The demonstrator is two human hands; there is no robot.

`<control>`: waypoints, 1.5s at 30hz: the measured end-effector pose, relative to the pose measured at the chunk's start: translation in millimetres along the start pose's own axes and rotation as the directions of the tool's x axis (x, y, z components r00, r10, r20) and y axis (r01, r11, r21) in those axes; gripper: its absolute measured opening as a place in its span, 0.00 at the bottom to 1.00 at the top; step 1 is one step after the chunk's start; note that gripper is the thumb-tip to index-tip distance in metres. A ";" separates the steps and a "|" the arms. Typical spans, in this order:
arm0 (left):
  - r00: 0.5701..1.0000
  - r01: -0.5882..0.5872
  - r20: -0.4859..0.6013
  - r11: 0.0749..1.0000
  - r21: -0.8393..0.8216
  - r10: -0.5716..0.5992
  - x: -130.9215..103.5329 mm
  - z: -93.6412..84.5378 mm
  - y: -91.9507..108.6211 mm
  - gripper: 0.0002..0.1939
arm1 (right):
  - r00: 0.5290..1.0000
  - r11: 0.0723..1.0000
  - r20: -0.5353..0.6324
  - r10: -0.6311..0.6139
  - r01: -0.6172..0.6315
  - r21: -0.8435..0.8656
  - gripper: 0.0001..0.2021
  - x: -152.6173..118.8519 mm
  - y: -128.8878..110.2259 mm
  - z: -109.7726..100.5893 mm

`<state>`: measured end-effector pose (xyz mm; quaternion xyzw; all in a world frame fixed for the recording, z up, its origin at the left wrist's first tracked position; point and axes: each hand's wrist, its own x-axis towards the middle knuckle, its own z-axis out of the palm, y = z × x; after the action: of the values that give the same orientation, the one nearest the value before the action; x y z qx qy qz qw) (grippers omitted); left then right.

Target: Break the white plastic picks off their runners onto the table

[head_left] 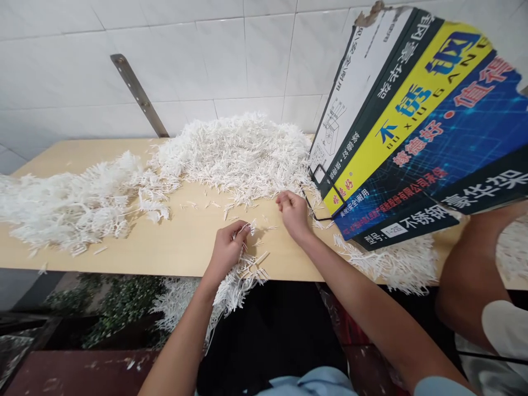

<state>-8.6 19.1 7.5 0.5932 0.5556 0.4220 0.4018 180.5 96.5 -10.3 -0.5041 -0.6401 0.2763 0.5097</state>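
Observation:
My left hand (227,246) is closed at the table's front edge around a bundle of thin white plastic sprigs (235,286). Their tips poke out above the thumb, while the rest hangs over the edge towards my lap. To the right, a little farther in, my right hand (293,212) has its fingers curled and pinched together; whatever lies between them is hidden. Small loose white bits (214,204) are scattered on the wood between the hands and the large heap of white pieces (239,157) behind them.
A pile of branching white sprigs (74,201) covers the left of the table (173,250). A printed cardboard sheet (408,126) stands upright on the right, with more white pieces (396,261) below it. Another person's arm (466,275) is at far right. A metal bracket (138,96) leans against the tiled wall.

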 end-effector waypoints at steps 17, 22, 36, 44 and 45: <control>1.000 -0.026 0.007 0.999 0.035 0.026 0.1 1.5 3.2 0.17 | 0.999 1.000 -0.043 -0.023 0.023 0.001 0.14 -3.2 -5.3 3.1; 0.997 0.048 -0.059 0.992 -0.116 -0.055 -1.4 -1.5 2.2 0.18 | 0.995 0.997 -0.070 -0.075 0.075 -0.001 0.13 7.7 -1.1 -5.0; 0.998 -0.046 -0.053 0.996 -0.076 0.042 5.0 -1.5 -5.8 0.17 | 0.869 0.966 0.435 -0.236 0.260 0.003 0.11 -17.6 -29.9 8.0; 0.998 -0.046 -0.033 0.999 -0.010 0.045 1.3 0.5 -3.0 0.15 | 0.934 0.958 0.262 -0.244 0.274 -0.083 0.15 -23.5 -27.2 11.2; 0.998 -0.043 -0.040 0.999 -0.008 0.043 0.2 -0.2 -3.6 0.15 | 0.955 0.970 0.208 -0.212 0.231 -0.072 0.15 -21.3 -24.4 9.5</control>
<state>-10.0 19.5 4.2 0.5947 0.5488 0.4445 0.3842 162.2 70.0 -0.2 -0.4229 -0.7526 0.2354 0.4464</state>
